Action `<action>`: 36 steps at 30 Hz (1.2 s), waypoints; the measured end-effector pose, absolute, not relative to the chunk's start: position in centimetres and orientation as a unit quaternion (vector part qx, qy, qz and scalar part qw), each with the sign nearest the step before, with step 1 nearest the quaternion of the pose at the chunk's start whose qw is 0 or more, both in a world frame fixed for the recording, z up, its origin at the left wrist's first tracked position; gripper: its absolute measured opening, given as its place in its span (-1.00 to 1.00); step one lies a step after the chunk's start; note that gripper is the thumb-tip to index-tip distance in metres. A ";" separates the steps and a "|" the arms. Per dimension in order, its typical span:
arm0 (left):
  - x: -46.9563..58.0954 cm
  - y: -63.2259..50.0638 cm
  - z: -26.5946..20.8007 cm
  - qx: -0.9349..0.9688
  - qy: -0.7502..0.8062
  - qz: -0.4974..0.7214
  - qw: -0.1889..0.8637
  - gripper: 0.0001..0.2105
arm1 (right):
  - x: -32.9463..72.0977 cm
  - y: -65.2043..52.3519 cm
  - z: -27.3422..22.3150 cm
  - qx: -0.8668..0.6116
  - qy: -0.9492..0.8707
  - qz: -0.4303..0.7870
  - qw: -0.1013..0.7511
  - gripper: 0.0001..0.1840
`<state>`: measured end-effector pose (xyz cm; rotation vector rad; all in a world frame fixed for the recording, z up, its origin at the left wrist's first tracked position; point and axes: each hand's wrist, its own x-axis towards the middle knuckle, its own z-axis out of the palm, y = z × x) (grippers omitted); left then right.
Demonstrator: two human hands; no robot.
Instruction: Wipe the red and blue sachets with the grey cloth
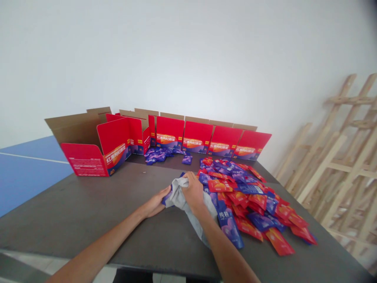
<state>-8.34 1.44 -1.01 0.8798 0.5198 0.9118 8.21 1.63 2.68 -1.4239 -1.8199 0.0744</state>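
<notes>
My left hand (154, 203) is closed on the edge of a purple sachet (166, 197), held just above the dark table. A grey cloth (176, 192) is bunched in my right hand (193, 190) and pressed over that sachet, hiding most of it. The cloth's loose end trails down beneath my right forearm. Close beside my right hand spreads a heap of red and purple sachets (247, 192). One larger purple pouch (228, 226) with white lettering lies at the heap's near edge.
Red open-topped cartons (169, 131) stand in a row along the back, and a bigger one (85, 159) sits at the left. In front of the row lie more purple sachets (160, 154). Wooden easels (338, 173) lean at the right. The grey table (88, 212) ends near my body.
</notes>
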 end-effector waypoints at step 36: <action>4.4 14.6 4.9 0.522 0.446 0.412 0.599 -0.87 | 5.3 0.9 0.9 -0.462 -0.875 0.071 0.127 -0.67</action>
